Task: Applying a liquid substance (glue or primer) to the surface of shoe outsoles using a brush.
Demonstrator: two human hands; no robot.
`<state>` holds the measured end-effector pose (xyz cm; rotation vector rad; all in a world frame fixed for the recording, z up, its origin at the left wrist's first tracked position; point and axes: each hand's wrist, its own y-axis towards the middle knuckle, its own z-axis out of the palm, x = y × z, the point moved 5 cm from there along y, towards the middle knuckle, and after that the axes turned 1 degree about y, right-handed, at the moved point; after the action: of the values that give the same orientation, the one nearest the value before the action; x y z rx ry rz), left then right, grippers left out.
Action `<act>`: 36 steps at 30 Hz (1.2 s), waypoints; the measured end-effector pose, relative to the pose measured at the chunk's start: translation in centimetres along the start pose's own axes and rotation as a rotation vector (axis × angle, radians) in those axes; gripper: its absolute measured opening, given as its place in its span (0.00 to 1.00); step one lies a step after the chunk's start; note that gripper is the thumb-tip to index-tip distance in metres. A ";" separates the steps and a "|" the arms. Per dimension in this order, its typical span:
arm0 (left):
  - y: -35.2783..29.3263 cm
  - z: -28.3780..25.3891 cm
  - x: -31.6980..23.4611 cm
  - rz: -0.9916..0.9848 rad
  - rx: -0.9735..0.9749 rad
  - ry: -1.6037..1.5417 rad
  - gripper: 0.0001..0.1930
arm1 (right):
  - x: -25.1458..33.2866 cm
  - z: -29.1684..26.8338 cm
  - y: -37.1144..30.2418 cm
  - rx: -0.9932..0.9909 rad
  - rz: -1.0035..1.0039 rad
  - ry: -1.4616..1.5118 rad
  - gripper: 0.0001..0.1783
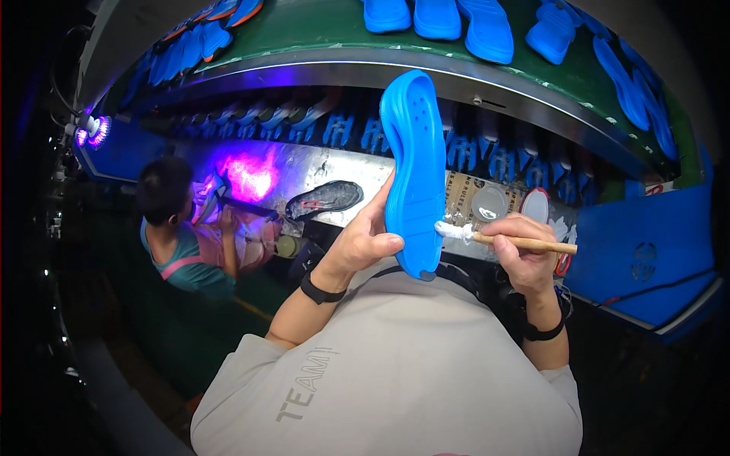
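A blue shoe sole (416, 175) stands nearly upright in front of me, its toe end up and its lower end near my shirt. My left hand (363, 239) grips it from the left side near the lower end, with the thumb on its edge. My right hand (525, 247) is closed round a wooden stick (536, 244). White cloth (454, 231) is wrapped on the stick's tip and meets the sole's right edge. Behind my right hand stands a round container (489, 204) with whitish contents.
Blue soles (487, 30) lie on a green conveyor (319, 38) beyond a metal rail. A dark shoe upper (325, 199) lies on the metal bench (312, 167). At left, a co-worker (186, 228) handles a shoe under a purple lamp (99, 132). A blue machine panel (646, 251) stands at right.
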<state>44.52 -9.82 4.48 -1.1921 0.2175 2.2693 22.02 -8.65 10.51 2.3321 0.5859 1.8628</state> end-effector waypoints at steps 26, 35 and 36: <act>-1.6 -1.8 -1.6 0.139 0.016 0.159 0.61 | 0.9 2.6 -0.2 -0.046 -0.031 -0.029 0.08; -1.6 -3.0 -1.6 0.154 -0.127 0.184 0.64 | 0.3 1.9 -1.9 -0.169 0.170 0.208 0.09; -1.5 -3.1 -1.7 0.158 -0.134 0.147 0.65 | -0.2 1.6 -2.1 -0.183 0.189 0.245 0.10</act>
<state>48.29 -10.42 4.18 -1.4604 0.2252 2.3636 23.06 -6.50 9.29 2.1241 0.2086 2.2011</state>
